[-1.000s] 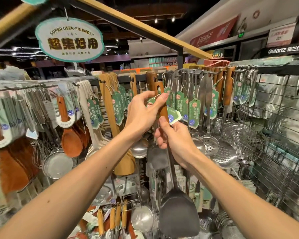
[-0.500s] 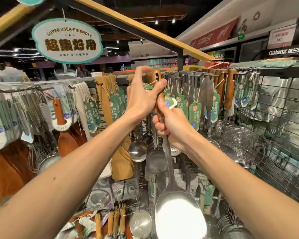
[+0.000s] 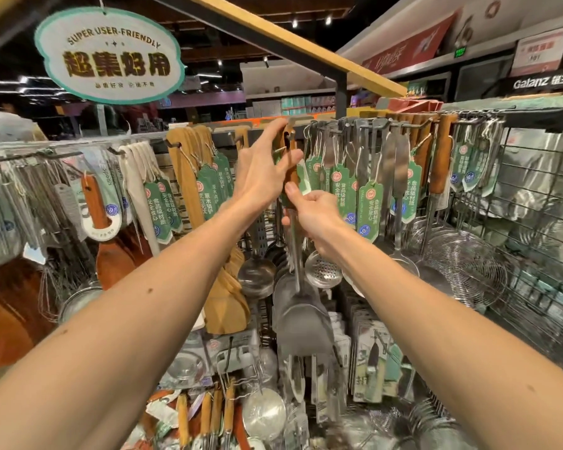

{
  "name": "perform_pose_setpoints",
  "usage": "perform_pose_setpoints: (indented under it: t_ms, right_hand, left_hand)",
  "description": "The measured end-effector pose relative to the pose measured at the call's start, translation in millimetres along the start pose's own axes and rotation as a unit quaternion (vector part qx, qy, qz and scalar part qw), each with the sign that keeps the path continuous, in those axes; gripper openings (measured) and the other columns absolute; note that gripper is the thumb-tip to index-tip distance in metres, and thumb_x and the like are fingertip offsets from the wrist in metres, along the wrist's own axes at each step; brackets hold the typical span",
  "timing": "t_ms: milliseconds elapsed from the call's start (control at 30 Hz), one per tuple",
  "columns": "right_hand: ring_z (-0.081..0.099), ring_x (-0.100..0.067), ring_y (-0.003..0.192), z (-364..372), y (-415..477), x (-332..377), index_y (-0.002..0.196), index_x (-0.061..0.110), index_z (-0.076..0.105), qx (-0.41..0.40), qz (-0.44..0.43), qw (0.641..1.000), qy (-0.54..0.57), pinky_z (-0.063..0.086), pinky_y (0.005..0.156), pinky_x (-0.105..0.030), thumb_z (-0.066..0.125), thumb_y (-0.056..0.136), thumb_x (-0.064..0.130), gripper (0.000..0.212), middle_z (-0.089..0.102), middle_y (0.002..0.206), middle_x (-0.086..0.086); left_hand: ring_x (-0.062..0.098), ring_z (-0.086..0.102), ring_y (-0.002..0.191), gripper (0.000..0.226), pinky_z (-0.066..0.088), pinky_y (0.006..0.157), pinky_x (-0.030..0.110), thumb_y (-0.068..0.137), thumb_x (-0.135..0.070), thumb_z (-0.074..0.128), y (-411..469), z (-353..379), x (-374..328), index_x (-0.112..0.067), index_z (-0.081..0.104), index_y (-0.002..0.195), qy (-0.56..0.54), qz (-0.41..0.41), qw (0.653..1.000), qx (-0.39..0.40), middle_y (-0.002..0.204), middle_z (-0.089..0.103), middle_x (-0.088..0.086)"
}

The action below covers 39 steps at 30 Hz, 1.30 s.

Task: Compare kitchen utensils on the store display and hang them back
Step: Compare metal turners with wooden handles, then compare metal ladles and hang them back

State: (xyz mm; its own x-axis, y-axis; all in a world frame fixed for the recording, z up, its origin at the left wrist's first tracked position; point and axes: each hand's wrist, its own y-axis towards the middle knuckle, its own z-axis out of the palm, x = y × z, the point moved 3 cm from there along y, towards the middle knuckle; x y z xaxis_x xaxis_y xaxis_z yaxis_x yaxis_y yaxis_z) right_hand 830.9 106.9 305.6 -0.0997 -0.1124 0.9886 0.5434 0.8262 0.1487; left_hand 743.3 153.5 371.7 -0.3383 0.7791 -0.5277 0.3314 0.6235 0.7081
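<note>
Both hands hold one metal spatula (image 3: 301, 323) in front of the display rack (image 3: 533, 206). Left hand (image 3: 267, 167): thumb and fingers pinch the top of the wooden handle (image 3: 293, 175), level with the hook rail (image 3: 403, 123). Right hand (image 3: 312, 216): fingers curl round the lower end of the handle, where the steel shaft starts. The spatula hangs upright, blade down. Whether the handle hole sits on a hook cannot be told. Oval sign (image 3: 109, 56): upper left. Wire skimmer (image 3: 468, 264): right. Wooden turners (image 3: 189, 177): left. Ladle (image 3: 255, 274) and perforated skimmer (image 3: 322, 271) flank the shaft. Green tags (image 3: 369, 206) dangle from neighbouring handles.
</note>
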Motion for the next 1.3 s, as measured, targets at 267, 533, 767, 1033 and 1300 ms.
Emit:
perform_pose_setpoints:
  t_ms: [267,533,767,1033,1300]
  right_hand:
    - [0.061,-0.017,0.080,3,3,-5,0.077,0.014,0.053,-0.069,-0.037,0.988,-0.135,0.041,0.068,-0.030,0.054,0.098,0.045,0.037,0.065,0.079,-0.003]
    - [0.065,-0.020,0.084,-8,-59,-42,0.094,0.020,0.058,-0.001,-0.069,0.978,-0.194,0.054,0.084,-0.041,0.065,0.091,0.044,0.025,0.066,0.085,0.002]
    - [0.041,-0.006,0.056,20,-182,-124,0.075,0.020,0.056,0.155,-0.078,0.971,-0.167,0.037,0.058,-0.026,0.068,0.090,0.032,0.023,0.046,0.059,0.013]
    - [0.045,-0.001,0.060,83,-297,-267,0.068,0.025,0.061,0.232,0.111,0.950,-0.176,0.035,0.063,-0.027,0.064,0.091,0.001,0.033,0.054,0.063,0.008]
    - [0.063,-0.018,0.091,151,-310,-308,0.096,0.023,0.061,0.228,0.164,0.927,-0.248,0.053,0.084,-0.029,0.063,0.095,0.024,0.003,0.066,0.094,-0.003]
  left_hand:
    - [0.021,0.062,0.078,0.055,0.051,0.081,0.039,0.097,-0.031,0.064,8,6,15,-0.031,0.042,0.148,0.044,0.026,0.998,0.020,0.101,0.068,0.005]
    - [0.017,0.060,0.102,0.040,0.045,0.098,0.034,0.099,-0.038,0.060,-51,-25,12,-0.020,0.056,0.135,0.068,0.011,0.994,0.080,0.112,0.068,0.001]
    - [0.010,0.042,0.052,0.042,0.033,0.053,0.029,0.094,-0.044,0.064,-194,-81,52,-0.021,0.048,0.063,0.100,-0.012,0.980,0.174,0.050,0.046,-0.006]
    - [0.005,0.046,0.051,0.031,0.029,0.051,0.020,0.088,-0.051,0.064,-391,-142,178,-0.032,0.054,0.066,0.104,-0.228,0.931,0.267,0.049,0.049,-0.008]
    - [0.016,0.061,0.054,0.007,0.050,0.058,0.037,0.091,-0.025,0.072,-485,-129,302,-0.021,0.068,0.086,-0.076,-0.489,0.851,0.174,0.057,0.062,-0.002]
